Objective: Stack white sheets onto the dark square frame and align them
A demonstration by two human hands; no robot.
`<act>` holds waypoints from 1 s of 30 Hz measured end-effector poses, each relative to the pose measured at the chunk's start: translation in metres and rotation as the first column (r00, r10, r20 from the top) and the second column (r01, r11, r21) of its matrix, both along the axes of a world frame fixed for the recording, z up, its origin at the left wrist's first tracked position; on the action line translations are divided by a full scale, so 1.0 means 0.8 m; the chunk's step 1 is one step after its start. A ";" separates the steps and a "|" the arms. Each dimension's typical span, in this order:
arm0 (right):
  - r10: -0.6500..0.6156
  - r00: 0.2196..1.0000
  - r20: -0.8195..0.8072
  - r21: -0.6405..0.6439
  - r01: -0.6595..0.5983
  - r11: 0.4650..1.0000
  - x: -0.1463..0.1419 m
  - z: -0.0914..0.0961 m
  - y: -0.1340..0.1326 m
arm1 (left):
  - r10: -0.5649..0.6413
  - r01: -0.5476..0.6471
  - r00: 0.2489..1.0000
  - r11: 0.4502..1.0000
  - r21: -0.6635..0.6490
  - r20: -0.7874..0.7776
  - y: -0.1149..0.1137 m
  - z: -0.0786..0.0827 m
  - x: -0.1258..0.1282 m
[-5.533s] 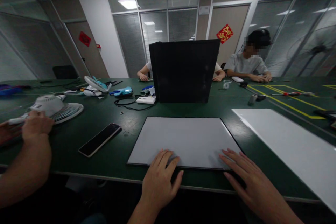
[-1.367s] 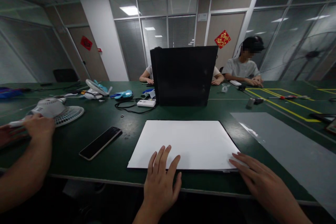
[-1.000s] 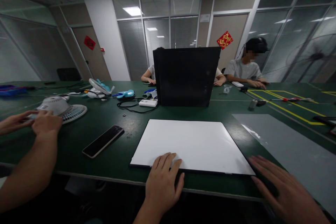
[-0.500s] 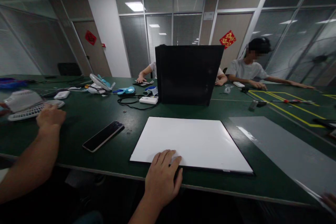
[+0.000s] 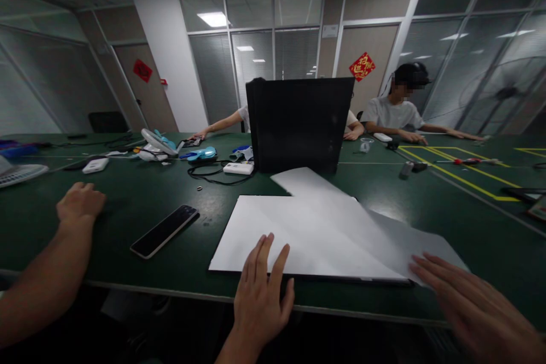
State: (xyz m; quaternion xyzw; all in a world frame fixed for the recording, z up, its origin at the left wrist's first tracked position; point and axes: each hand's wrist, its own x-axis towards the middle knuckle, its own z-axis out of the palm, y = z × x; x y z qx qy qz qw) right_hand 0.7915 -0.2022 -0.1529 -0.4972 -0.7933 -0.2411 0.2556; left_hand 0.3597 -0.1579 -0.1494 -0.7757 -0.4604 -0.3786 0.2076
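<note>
A white rectangular panel (image 5: pixel 247 222) with a dark rim lies near the table's front edge. My left hand (image 5: pixel 262 296) is over its front edge, open with fingers spread; whether it touches is unclear. A thin, pale flexible sheet (image 5: pixel 341 210) lies slantwise across the panel's right part, its far end past the back edge. At the sheet's near right end is my right hand (image 5: pixel 469 301), blurred, fingers stretched out over the sheet; its thumb is hidden. A dark-screened phone (image 5: pixel 165 231) lies left of the panel.
A large black box (image 5: pixel 301 125) stands behind the panel. Another person's forearm and hand (image 5: pixel 81 205) rest on the left. Across the table, a person (image 5: pixel 396 116) sits at the right. Cables, a white adapter (image 5: pixel 238 168) and yellow tape outlines (image 5: pixel 452 173) lie farther back.
The sheet has moved left from the table's right side onto the panel and turned. My right hand has come in from the right edge. My left hand's fingers have straightened.
</note>
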 end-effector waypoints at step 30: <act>0.051 0.999 0.016 0.010 -0.051 0.999 -0.075 -0.011 0.056 | -0.095 0.079 0.993 0.977 -0.198 -0.075 0.007 -0.003 -0.006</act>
